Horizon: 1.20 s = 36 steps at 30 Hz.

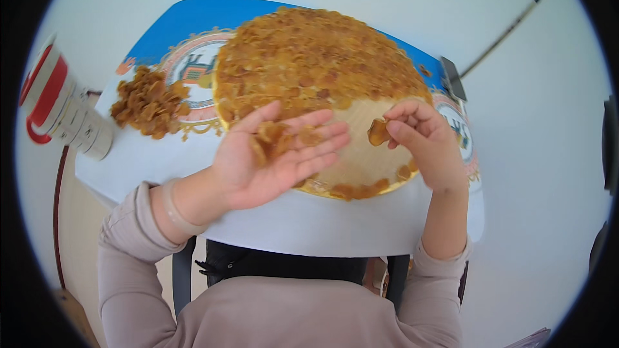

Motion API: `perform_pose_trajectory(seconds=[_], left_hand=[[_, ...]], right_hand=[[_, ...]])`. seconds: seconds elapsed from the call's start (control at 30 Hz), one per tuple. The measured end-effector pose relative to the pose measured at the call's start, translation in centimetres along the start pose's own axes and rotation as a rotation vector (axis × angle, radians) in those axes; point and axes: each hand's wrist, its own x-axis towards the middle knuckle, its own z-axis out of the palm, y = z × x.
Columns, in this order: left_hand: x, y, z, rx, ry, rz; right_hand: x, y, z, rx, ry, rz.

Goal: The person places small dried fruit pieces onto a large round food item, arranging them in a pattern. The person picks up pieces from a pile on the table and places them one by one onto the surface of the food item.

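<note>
My left hand (246,179) is turned palm up, fingers spread, with several thin amber-brown dried slices (273,140) lying on the palm and fingers. Between thumb and fingertips, my right hand (433,142) pinches a single curled amber slice (378,132). Both hands are above a large round board (360,118) with a gold rim. Overlapping slices (314,53) cover the board's far part. A short row of slices (360,189) follows its near edge, and bare pale surface shows between. My left hand hides part of the board.
A heap of loose slices (150,101) lies on the left of the table, whose printed cloth (338,227) is blue and white. Beyond it stands a clear pitcher (80,111) with a red lid and handle. A phone-like flat device (452,79) rests at the right edge.
</note>
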Motion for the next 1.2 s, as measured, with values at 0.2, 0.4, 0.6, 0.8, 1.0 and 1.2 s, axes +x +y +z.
perform_pose_trajectory(seconds=[0.2,0.4,0.6,0.8,1.0,1.2], left_hand=[[-0.4,-0.1,0.8,-0.036,0.045,0.03],[-0.2,0.0,0.8,0.016,0.037,0.043],[-0.2,0.1,0.8,0.053,0.039,0.054],[-0.1,0.1,0.9,0.05,0.049,0.053],[-0.1,0.1,0.8,0.077,0.044,0.061],[-0.1,0.1,0.9,0.09,0.049,0.066]], right_hand=[[-0.9,-1.0,-5.9,-0.33,-0.098,0.303],[-0.9,-0.5,-5.5,-0.528,-0.192,0.445],[-0.5,-0.7,-4.4,-0.605,-0.192,0.511],[-0.1,-0.4,-4.1,-0.676,-0.225,0.538],[0.1,-0.2,-3.7,-0.696,-0.216,0.565],[0.1,-0.2,-3.7,-0.705,-0.198,0.567]])
